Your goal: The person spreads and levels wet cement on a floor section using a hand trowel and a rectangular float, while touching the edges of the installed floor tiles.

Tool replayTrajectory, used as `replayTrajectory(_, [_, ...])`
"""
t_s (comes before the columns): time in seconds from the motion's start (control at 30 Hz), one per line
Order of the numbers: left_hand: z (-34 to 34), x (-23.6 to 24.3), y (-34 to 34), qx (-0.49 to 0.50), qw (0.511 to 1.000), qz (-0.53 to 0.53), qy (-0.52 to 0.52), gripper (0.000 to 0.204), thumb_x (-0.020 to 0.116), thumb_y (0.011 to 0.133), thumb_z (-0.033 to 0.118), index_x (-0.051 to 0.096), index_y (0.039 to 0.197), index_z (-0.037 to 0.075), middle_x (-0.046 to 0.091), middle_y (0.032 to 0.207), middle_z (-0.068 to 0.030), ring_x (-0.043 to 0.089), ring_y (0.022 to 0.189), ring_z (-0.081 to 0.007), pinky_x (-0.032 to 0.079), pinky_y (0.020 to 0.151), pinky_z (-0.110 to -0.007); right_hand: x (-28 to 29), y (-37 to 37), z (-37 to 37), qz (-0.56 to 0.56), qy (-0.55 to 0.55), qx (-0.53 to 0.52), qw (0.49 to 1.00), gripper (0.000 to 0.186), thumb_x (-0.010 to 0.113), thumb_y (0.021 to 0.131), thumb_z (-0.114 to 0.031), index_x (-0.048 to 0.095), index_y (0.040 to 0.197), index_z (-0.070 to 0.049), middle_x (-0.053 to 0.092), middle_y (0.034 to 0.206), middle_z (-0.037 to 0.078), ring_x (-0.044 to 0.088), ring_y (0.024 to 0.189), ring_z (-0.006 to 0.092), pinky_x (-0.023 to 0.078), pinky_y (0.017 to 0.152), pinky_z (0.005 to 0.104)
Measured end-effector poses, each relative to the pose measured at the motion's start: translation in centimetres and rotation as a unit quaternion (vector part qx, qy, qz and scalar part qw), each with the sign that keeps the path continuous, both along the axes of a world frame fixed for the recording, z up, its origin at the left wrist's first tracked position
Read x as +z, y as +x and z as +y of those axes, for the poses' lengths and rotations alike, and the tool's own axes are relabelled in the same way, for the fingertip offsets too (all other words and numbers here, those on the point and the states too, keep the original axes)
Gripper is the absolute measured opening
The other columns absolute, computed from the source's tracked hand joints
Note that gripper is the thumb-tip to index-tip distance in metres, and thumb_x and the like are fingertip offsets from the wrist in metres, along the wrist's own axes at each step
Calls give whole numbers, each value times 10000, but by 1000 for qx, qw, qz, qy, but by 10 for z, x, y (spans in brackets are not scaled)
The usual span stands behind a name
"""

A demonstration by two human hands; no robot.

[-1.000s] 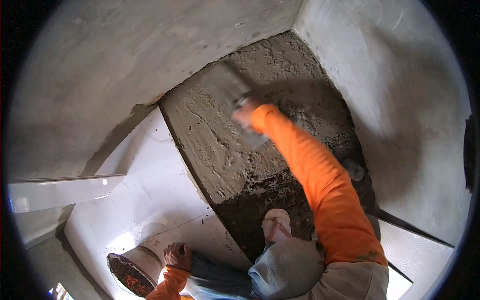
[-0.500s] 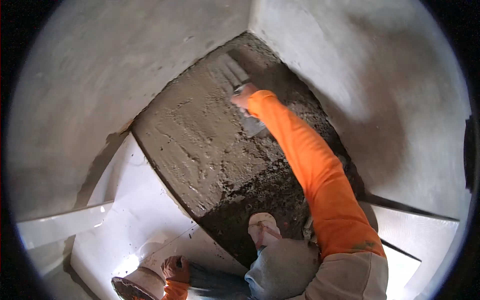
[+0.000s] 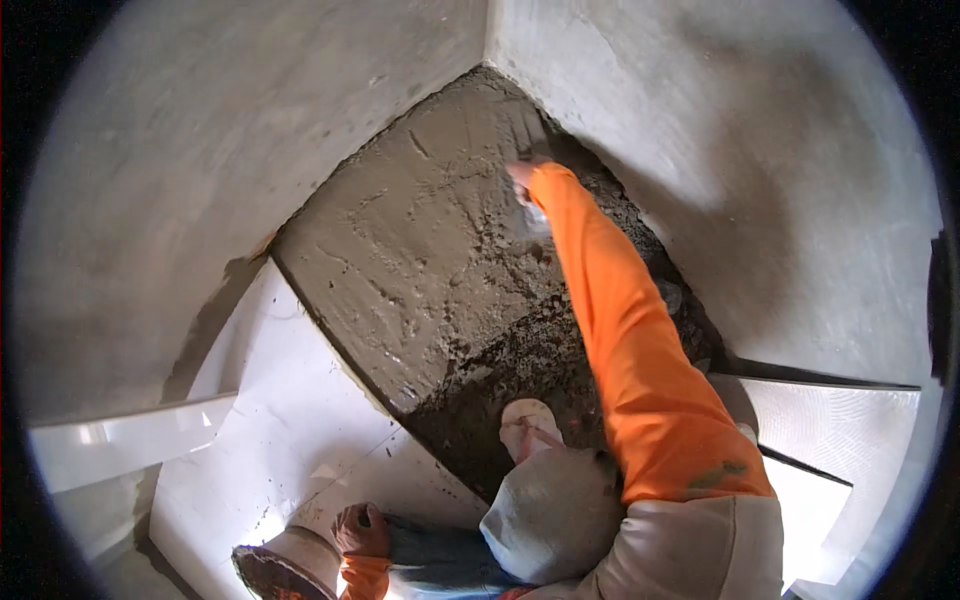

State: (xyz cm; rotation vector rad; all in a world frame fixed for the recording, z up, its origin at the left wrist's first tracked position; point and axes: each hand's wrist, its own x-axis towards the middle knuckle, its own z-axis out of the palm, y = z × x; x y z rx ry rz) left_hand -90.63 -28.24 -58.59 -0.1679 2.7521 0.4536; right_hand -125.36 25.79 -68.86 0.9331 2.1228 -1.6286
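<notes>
My right hand (image 3: 522, 180), in an orange sleeve, grips a metal trowel (image 3: 535, 222), blurred and partly hidden by the hand and forearm, on the wet grey mortar (image 3: 370, 220) near the right wall. My left hand (image 3: 360, 530) is curled at the lower middle, beside my leg; whatever is inside it is hidden. A tapered bucket (image 3: 300, 555) with a dirty rim lies just left of it. My foot in a sandal (image 3: 527, 425) rests on the dark, rough part of the floor.
Two plastered walls (image 3: 260, 100) meet at the far corner. White floor tiles (image 3: 260, 400) border the mortar on the left, with a pale strip (image 3: 110, 440) along their far side. Tile panels (image 3: 830, 420) lie at the lower right. A grey lump (image 3: 668, 295) sits by the right wall.
The trowel and my right hand have moved right toward the right wall and are more hidden behind the arm. The view has turned, shifting the corner leftward. My left hand stays curled.
</notes>
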Motion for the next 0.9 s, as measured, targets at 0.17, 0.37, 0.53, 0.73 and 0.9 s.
replayTrajectory(0.17, [-14,7,9,-15,996,88,8,157,597,765,223,634,802,74,623,808,-100,566,797,-304,409,772,-409,27,95,-12,-45,31,-171,984,219,528,833,-247,572,797,-35,543,568,90,459,399,187,373,391,337])
replayTrajectory(0.37, [-5,5,-6,-2,997,64,49,115,605,754,183,636,776,75,627,786,-94,577,768,-301,418,757,-395,37,148,-87,64,278,84,955,392,592,738,-296,553,1019,-25,631,877,216,638,745,352,519,676,445])
replayTrajectory(0.53, [-4,3,-7,-5,998,44,43,120,604,754,191,633,776,77,629,792,-93,581,772,-301,422,751,-396,30,150,-198,67,250,300,918,468,625,736,-284,484,1080,0,610,966,255,596,913,416,481,820,478])
replayTrajectory(0.73, [-5,2,-4,-9,1000,23,11,136,597,759,204,632,780,74,630,799,-94,583,775,-301,424,747,-398,7,89,-103,28,394,167,903,436,614,739,-305,543,1033,10,620,947,237,610,902,375,498,800,443])
replayTrajectory(0.9, [-10,2,-3,-10,999,46,15,138,596,766,206,632,785,74,629,810,-101,577,762,-305,421,736,-403,28,42,-4,-72,415,178,889,488,614,762,-304,533,1121,17,602,1058,252,577,1017,374,469,893,391])
